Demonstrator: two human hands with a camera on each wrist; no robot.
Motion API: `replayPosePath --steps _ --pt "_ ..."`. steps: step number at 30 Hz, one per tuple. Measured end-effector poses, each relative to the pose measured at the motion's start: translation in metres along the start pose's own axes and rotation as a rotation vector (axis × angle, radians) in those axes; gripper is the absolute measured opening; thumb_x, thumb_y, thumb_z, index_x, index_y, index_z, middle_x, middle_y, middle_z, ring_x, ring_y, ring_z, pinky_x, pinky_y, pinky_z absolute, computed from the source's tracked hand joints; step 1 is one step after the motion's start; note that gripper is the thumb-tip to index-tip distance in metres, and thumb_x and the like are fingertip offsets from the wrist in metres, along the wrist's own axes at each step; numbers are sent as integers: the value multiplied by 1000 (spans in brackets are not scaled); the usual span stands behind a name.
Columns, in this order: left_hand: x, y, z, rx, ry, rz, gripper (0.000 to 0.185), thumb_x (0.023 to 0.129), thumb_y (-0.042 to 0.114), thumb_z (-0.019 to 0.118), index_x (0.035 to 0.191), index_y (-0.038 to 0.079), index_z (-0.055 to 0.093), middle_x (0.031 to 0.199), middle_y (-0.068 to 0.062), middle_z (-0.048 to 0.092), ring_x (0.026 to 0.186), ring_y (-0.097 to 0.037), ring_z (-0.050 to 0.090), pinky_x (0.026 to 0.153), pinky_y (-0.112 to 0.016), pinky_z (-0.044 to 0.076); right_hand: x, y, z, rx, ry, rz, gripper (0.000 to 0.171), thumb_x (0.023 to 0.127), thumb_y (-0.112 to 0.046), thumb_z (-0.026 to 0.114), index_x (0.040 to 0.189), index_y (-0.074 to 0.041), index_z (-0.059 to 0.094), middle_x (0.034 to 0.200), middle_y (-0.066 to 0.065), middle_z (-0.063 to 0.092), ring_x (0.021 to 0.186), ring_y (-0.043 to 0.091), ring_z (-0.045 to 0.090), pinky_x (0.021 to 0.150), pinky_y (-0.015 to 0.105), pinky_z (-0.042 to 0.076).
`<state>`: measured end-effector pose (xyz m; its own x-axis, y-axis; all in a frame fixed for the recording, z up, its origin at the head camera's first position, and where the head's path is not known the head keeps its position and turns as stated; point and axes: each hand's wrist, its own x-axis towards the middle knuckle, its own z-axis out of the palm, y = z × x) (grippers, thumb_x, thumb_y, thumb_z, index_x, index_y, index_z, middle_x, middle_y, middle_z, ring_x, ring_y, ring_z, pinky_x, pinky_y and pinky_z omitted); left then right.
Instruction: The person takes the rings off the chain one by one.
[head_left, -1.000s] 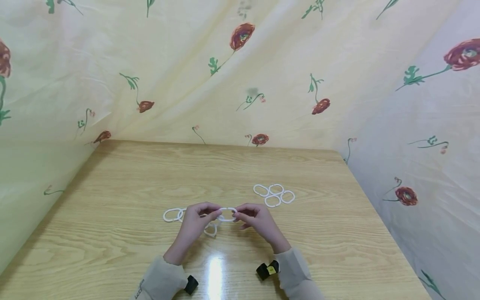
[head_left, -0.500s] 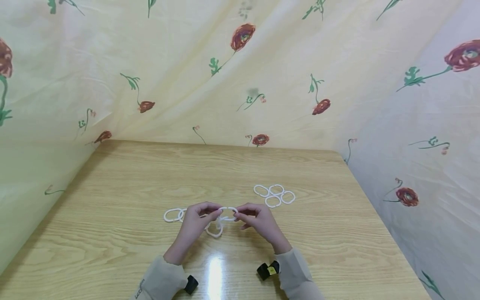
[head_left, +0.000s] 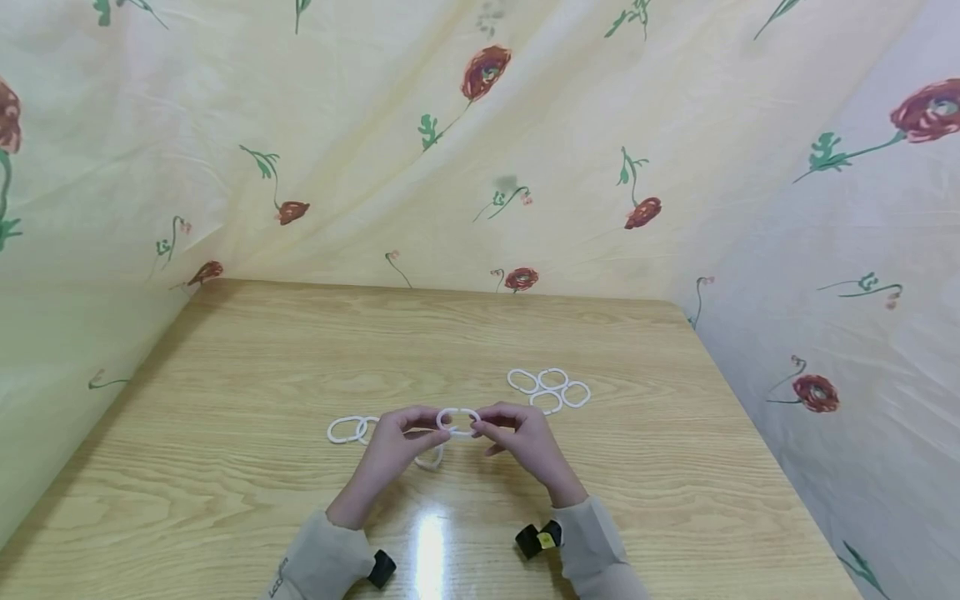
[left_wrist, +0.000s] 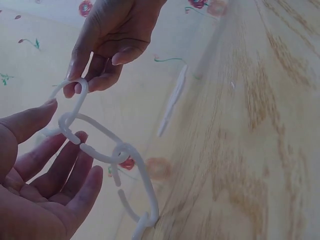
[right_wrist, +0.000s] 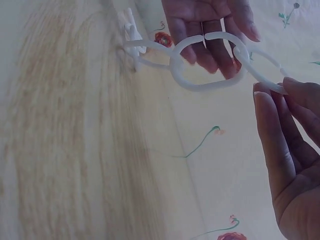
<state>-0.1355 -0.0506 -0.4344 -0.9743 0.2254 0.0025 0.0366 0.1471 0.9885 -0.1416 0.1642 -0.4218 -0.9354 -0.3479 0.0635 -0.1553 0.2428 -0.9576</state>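
Above the table's point(head_left: 225, 350) near middle, I see my left hand point(head_left: 395, 448) and right hand point(head_left: 525, 440) each pinching an end of a white ring point(head_left: 458, 421) joined to a ring chain point(head_left: 352, 429), with four loose rings point(head_left: 549, 390) lying toward the right edge.

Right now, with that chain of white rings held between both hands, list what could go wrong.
1. The end ring is only pinched at its tip by the right hand; it could slip free.
2. Each ring has a split; in the right wrist view one link's gap shows, so a pull might unhook it.
3. The chain sags from the left hand toward the table and could snag on it. The loose rings lie apart, probably safe.
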Motion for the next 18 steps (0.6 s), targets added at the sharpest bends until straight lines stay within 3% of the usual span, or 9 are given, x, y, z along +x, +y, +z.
replayPosePath --steps 8,14,18 --pt "-1 -3 0 3 -104 80 35 86 9 72 117 -5 65 119 -21 67 120 -36 59 106 -46 47 -1 -3 0 -5 7 -25 27 93 -10 65 109 12 65 101 30 67 82 2 66 64 30 62" --pt "-1 -4 0 35 -120 77 33 87 8 71 118 -3 65 119 -18 68 123 -36 57 111 -52 39 -2 -7 1 -4 21 -27 27 92 -9 65 108 12 65 101 29 67 82 0 66 64 30 62" --pt "-1 -5 0 54 -129 63 31 87 7 70 116 -3 66 118 -19 68 121 -36 58 111 -51 41 -2 -9 1 -5 33 -23 27 92 -10 66 108 12 66 101 30 67 82 0 66 63 29 62"
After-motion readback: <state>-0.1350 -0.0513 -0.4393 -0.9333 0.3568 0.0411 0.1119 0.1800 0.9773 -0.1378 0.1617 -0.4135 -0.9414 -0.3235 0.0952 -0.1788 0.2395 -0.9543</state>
